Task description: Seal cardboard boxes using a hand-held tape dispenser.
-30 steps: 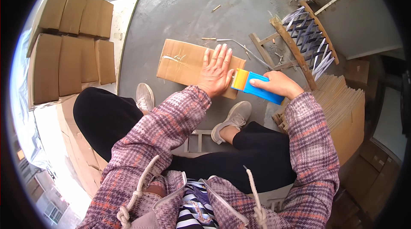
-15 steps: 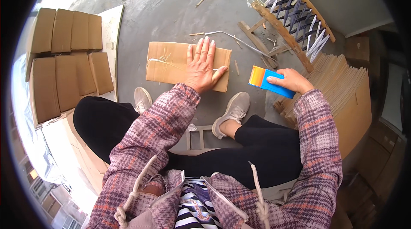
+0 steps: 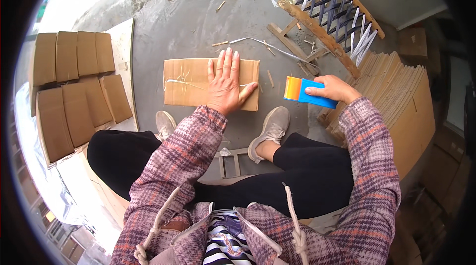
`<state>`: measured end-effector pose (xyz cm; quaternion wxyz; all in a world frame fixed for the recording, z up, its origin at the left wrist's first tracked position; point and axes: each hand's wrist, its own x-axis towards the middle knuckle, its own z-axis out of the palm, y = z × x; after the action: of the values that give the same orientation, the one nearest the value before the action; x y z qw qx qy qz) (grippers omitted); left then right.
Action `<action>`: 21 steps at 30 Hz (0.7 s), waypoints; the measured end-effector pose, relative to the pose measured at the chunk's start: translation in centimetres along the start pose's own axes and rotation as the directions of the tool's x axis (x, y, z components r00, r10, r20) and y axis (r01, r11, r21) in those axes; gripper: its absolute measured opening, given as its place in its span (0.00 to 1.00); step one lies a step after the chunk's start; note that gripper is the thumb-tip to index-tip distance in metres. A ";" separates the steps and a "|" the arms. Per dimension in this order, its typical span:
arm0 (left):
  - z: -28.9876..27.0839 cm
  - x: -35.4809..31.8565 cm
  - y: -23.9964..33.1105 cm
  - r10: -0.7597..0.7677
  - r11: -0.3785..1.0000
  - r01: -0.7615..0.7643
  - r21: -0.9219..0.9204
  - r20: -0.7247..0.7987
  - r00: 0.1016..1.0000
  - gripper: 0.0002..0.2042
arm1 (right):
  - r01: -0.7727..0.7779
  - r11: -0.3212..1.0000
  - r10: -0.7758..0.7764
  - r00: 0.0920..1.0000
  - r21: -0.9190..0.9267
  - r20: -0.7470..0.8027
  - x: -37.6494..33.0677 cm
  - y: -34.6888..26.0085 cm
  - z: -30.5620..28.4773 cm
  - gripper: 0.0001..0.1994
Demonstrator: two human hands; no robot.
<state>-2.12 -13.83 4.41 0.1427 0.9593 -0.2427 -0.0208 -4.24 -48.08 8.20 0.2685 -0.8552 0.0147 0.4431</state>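
A closed brown cardboard box [image 3: 184, 69] lies on the floor between my shoes. White string and shiny strips cross its top. My left hand [image 3: 227, 82] presses flat on the box toward its right end, fingers outstretched. To the right of the box and apart from it, my right hand [image 3: 331, 90] is wrapped round a blue and yellow tape dispenser [image 3: 311, 97]. The dispenser's yellow end points left toward the box. My palm hides part of its blue body.
Several folded cartons [image 3: 79, 111] stand in two rows on a board at left. A thick stack of flat cardboard [image 3: 391, 96] leans at right. Beyond it is a wooden stool frame [image 3: 337, 17] with woven straps. Wood scraps [image 3: 220, 5] and a thin white strip [image 3: 258, 42] lie on the floor.
The view has tilted slightly, so the box sits a little lower and further left. Both hands keep their hold, and the dispenser is turned nearer to level.
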 end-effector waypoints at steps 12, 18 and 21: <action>0.1 0.1 0.1 0.011 1.000 -0.011 0.016 -0.010 1.000 0.46 | -0.153 0.936 0.170 0.985 -0.317 0.026 3.5 -8.3 0.8 0.39; 0.2 0.0 0.2 0.018 1.000 -0.018 0.007 -0.027 0.999 0.45 | -0.163 0.954 0.204 0.968 -0.251 0.145 6.2 -11.7 -0.5 0.33; 0.1 0.1 0.3 0.014 1.000 -0.014 0.007 -0.022 1.000 0.45 | -0.148 0.924 0.180 0.982 -0.353 0.059 8.2 -12.0 0.1 0.35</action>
<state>-2.20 -14.11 4.40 0.1423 0.9583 -0.2478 -0.0086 3.83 -36.04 7.23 0.0760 -0.8640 -0.0040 0.4978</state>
